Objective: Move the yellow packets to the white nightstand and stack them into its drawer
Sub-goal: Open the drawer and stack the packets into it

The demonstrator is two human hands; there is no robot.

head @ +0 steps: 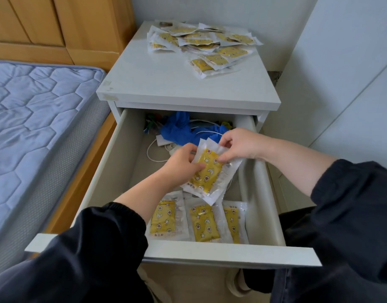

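Note:
Both hands hold a small stack of yellow packets [208,174] above the open drawer [210,251] of the white nightstand [166,84]. My left hand [183,162] grips the stack's left side with the thumb on top. My right hand [238,145] pinches its upper right edge. Three yellow packets [204,223] lie flat in a row at the drawer's front. A loose pile of several yellow packets [201,43] lies on the nightstand top, towards the back right.
At the drawer's back lie blue gloves [179,130], a white cable [153,154] and small clutter. A bed with a blue quilted mattress [35,119] stands close on the left. White walls border the right side.

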